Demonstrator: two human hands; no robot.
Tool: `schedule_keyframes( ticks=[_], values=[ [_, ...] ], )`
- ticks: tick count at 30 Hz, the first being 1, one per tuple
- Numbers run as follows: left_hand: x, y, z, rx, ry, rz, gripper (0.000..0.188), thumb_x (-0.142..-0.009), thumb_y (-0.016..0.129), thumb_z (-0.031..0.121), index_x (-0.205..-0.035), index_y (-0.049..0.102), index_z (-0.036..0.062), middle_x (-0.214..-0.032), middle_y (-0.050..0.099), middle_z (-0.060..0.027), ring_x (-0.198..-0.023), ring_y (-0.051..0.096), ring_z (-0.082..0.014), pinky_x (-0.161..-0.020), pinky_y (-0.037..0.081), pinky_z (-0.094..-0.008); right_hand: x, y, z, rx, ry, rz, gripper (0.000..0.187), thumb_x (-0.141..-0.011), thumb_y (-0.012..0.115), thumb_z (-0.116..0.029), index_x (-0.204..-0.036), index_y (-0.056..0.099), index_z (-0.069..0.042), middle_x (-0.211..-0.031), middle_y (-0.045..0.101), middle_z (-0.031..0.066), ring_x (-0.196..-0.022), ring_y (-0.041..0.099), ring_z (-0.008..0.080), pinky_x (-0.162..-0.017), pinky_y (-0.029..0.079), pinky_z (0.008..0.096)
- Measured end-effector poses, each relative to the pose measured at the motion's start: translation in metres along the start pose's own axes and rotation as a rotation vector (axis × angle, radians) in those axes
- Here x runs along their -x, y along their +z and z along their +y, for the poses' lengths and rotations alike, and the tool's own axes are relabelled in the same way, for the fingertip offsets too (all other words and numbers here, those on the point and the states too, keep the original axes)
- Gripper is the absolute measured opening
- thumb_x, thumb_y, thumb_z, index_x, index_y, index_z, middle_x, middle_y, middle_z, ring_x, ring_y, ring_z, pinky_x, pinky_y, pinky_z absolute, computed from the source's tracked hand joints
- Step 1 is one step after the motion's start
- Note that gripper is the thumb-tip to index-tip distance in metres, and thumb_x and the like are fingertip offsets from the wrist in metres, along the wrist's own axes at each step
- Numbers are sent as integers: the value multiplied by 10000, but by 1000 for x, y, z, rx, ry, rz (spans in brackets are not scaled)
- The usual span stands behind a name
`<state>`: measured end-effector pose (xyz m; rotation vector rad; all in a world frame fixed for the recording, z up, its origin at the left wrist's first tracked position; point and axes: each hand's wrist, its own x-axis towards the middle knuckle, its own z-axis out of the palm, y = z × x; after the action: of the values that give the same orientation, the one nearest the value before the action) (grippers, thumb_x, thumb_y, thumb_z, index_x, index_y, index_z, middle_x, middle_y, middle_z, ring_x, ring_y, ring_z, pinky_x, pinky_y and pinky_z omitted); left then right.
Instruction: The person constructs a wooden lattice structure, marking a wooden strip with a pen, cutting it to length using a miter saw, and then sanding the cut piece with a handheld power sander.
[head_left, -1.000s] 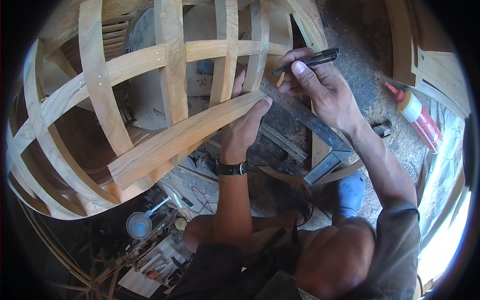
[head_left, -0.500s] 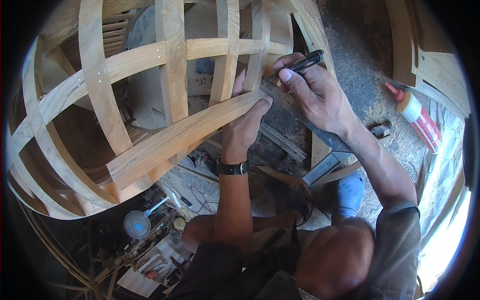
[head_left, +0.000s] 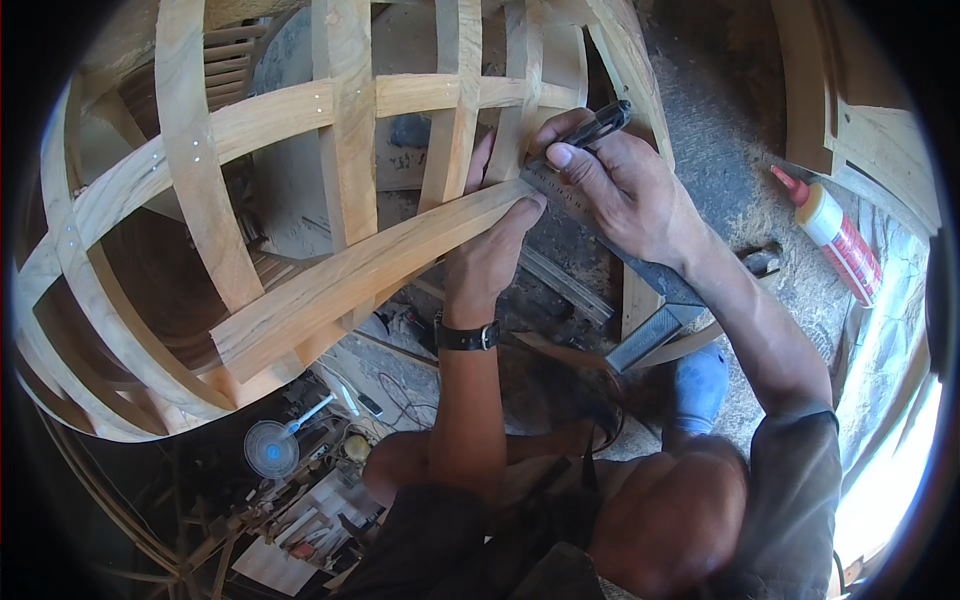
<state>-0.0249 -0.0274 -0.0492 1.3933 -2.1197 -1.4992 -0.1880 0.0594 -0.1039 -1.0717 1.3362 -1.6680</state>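
Note:
A curved lattice frame of pale wooden slats (head_left: pixel 350 150) fills the upper left. Across its near side lies a thick wooden strip (head_left: pixel 370 275). My left hand (head_left: pixel 485 258) is closed around the strip's right end, thumb on top, fingers behind it beside an upright slat. Close by on the right, my right hand (head_left: pixel 645 205) pinches a black pen (head_left: pixel 604 123), its lower end close to that slat and partly hidden by the fingers. Under my right hand runs the marked metal blade of a square (head_left: pixel 652 338), one end reaching the strip's tip; whether my left fingers hold the blade is hidden.
On the right lies a glue bottle (head_left: pixel 840 240) with a red nozzle. A small fan (head_left: pixel 271 449) and scattered tools and wood scraps (head_left: pixel 315 530) are at the lower left. Grey metal channels (head_left: pixel 565 285) lie on the floor below my hands. Wooden boards (head_left: pixel 880 140) stand at the upper right.
My right hand has shifted slightly, and the pen has tipped a little, its upper end moving left. My left hand and the strip stay nearly in place.

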Motion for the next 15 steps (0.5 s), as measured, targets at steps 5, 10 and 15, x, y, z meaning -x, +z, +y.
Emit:
schedule_keyframes(
  ticks=[5,10,15],
  values=[
    [0,4,6,126,-15,3,746,-843,685,39,-1527,393,-17,-1381,554,-120,-1276,531,-194,-1087,430,-347,1,2,0,-12,1,-18,264,-1063,556,-237,-1123,642,5,-834,640,219,-782,650,391,-709,502,453],
    [1,4,-1,94,20,36,749,-839,680,32,-1529,393,-15,-1391,550,-118,-1285,527,-194,-1094,426,-351,-2,2,0,-8,-47,-54,254,-1063,544,-225,-1122,633,5,-829,639,217,-792,650,405,-714,504,468],
    [0,2,3,96,20,1,751,-832,679,33,-1527,398,-13,-1371,565,-113,-1262,545,-193,-1085,434,-348,-3,0,-2,43,-53,-77,237,-1053,554,-211,-1115,629,4,-835,642,223,-819,646,421,-730,507,486]
  ],
)
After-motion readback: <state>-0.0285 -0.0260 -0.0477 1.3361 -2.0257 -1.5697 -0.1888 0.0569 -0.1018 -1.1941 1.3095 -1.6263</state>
